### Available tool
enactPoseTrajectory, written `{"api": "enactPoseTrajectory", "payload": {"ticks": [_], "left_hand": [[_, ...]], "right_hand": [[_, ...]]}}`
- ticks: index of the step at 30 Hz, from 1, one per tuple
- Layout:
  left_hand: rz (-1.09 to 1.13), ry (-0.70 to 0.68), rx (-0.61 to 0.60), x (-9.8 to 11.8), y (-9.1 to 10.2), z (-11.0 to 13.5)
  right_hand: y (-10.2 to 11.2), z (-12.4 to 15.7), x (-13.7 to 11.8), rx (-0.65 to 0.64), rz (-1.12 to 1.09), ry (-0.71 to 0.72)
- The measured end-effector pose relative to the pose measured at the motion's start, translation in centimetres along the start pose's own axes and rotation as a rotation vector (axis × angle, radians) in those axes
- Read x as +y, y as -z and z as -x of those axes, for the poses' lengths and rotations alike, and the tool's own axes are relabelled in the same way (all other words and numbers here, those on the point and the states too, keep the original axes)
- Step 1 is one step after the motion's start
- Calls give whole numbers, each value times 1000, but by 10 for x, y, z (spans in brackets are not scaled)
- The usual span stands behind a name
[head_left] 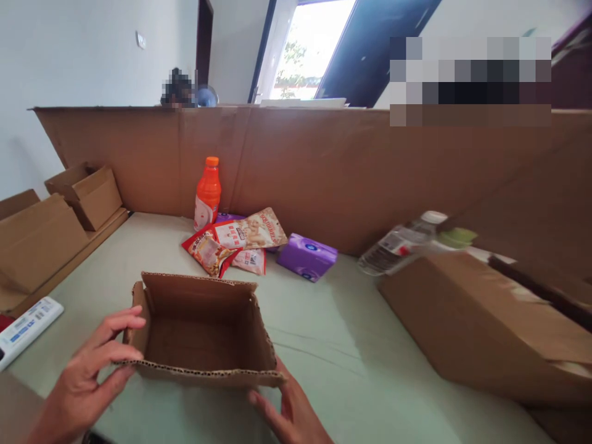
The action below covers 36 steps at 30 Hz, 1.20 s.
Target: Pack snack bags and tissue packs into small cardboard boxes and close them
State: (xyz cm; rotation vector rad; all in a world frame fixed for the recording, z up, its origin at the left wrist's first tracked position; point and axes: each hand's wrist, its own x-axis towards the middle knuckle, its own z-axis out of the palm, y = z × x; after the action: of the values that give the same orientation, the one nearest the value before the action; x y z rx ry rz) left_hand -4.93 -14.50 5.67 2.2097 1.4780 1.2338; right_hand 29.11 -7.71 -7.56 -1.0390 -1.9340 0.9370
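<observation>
The front left corner of a small, open-topped box of plain brown corrugated cardboard (pixel 198 302) is held between the thumb and fingers of the left hand (pixel 81 376). The right hand (pixel 300 413) is set at the front right corner, its other fingers hidden by the box (how firmly they are closed cannot be told). Roughly cut rims with exposed fluting are shown, and the shadowed inside is faced toward the camera. The box is placed at the near side of a pale green counter (pixel 333 357). Beyond it, glossy red-and-beige snack packets (pixel 263 228), a purple soft pack (pixel 306 259) and an orange-capped bottle (pixel 208 197) are grouped before a long brown cardboard partition (pixel 305 172). The room behind is lit by a bright doorway (pixel 319 43).
</observation>
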Motion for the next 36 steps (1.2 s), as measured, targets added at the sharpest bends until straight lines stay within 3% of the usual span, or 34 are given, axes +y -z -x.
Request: {"api": "enactPoseTrajectory", "payload": {"ticks": [3, 6, 9, 11, 15, 19, 24, 26, 29, 32, 36], "left_hand": [[126, 134, 166, 0, -24, 12], [343, 318, 323, -17, -49, 25], [448, 465, 236, -36, -76, 41], [407, 521, 154, -44, -92, 50], [231, 547, 117, -53, -112, 59], [94, 552, 143, -64, -132, 63], [78, 490, 261, -69, -166, 72], [104, 516, 304, -73, -175, 73], [141, 585, 285, -90, -181, 69], [141, 631, 252, -111, -181, 65], [124, 617, 270, -108, -179, 67]], "right_hand": [[-2, 5, -2, 24, -36, -95], [-9, 13, 8, 51, 26, -102], [-14, 24, 22, 75, 103, -91], [-11, 31, 29, 71, 153, -97], [14, 24, 31, 42, 223, -105], [62, -37, 23, 90, 295, -66], [125, -176, 30, 326, 588, -103], [138, -231, 38, 365, 628, -137], [142, -292, 48, 380, 658, -206], [135, -324, 53, 347, 633, -262], [131, -325, 40, 296, 533, -242]]}}
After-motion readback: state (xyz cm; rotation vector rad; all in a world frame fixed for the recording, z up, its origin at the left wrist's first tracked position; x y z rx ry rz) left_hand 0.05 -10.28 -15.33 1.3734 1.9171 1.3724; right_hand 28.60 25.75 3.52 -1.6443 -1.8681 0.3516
